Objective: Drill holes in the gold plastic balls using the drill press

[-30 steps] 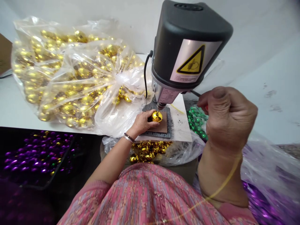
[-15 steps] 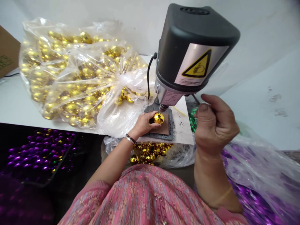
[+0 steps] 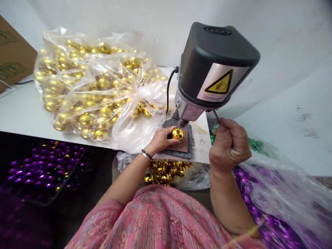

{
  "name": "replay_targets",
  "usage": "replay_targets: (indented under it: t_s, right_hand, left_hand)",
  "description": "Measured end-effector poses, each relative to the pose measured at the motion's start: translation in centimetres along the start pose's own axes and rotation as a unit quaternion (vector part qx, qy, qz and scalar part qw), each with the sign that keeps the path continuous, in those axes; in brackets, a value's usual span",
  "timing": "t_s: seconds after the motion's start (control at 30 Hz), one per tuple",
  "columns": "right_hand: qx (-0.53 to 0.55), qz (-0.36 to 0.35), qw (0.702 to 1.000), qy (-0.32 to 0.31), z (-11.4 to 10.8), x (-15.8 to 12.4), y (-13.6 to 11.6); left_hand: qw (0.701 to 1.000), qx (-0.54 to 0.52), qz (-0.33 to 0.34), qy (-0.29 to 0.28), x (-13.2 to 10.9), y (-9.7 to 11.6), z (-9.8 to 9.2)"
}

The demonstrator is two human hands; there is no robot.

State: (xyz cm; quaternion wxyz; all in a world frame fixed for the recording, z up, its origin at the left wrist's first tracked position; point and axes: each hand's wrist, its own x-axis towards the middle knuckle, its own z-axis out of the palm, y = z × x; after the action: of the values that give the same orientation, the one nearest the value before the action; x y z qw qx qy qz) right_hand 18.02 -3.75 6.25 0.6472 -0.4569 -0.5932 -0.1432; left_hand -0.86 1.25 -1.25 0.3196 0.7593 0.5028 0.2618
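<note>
A shiny gold faceted ball is pinched between the thumb and fingers of my left hand. It rests over a brown board on the drill press base, right beneath the chuck. A dark spot shows on top of the ball; whether the bit touches it I cannot tell. My right hand is closed around the end of the drill press lever. The drill press has a black motor housing with a yellow warning label.
A clear bag of gold balls lies left on the white table. Below the table edge are more gold balls in plastic. Purple balls sit in a dark container at lower left, and bagged purple ones at right. A cardboard box stands far left.
The view has shifted, so the drill press appears lower. My right hand has moved down and to the left with the lever. The left hand keeps the ball under the chuck.
</note>
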Motion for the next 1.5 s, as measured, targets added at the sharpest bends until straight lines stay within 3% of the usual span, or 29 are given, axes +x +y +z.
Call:
replay_targets:
  t_s: [0.37, 0.53, 0.63, 0.83, 0.9, 0.97, 1.07, 1.13, 1.23, 1.33, 1.43, 1.5]
  right_hand:
    - [0.046, -0.017, 0.999, 0.021, 0.7, -1.1, 0.6]
    - [0.054, 0.029, 0.996, 0.066, 1.6, 3.7, -0.8]
    - [0.103, 0.056, 0.992, 0.042, 2.2, 7.2, -1.6]
    - [0.118, 0.091, 0.989, 0.020, 2.3, 8.5, -2.1]
    - [0.117, 0.088, 0.989, 0.028, 2.4, 8.2, -2.0]
    - [0.124, 0.082, 0.988, 0.033, 2.4, 8.1, -1.8]
    - [0.135, 0.073, 0.988, 0.034, 2.5, 7.9, -1.7]
    - [0.134, 0.072, 0.988, 0.035, 2.4, 7.8, -1.8]
    - [0.125, 0.080, 0.989, 0.029, 2.2, 7.7, -2.0]
    - [0.124, 0.086, 0.988, 0.023, 2.0, 7.6, -2.2]
    - [0.124, 0.087, 0.988, 0.021, 1.8, 7.5, -2.3]
    - [0.118, 0.085, 0.989, 0.019, 1.7, 7.4, -2.3]
  left_hand:
    - [1.000, -0.009, 0.009, -0.005, 0.1, 0.0, 0.0]
    - [1.000, -0.027, 0.003, -0.002, 0.2, -0.3, 0.2]
    - [0.999, -0.041, 0.001, -0.017, 0.3, -0.5, 0.0]
    - [0.991, -0.096, 0.075, -0.062, -2.5, -1.4, -2.3]
    - [0.988, -0.126, 0.073, -0.047, -3.9, -1.7, -3.5]
    - [0.987, -0.158, 0.028, 0.008, -4.5, -1.8, -4.8]
    - [0.978, -0.127, -0.092, 0.139, -3.0, -2.2, -6.9]
    - [0.966, -0.048, -0.169, 0.188, -0.8, -2.8, -8.2]
    - [0.948, 0.076, -0.245, 0.188, 2.8, -3.9, -9.2]
    - [0.947, 0.143, -0.246, 0.147, 5.2, -4.8, -8.9]
    - [0.947, 0.174, -0.244, 0.115, 6.0, -5.1, -8.1]
    - [0.942, 0.187, -0.248, 0.124, 5.9, -5.0, -7.9]
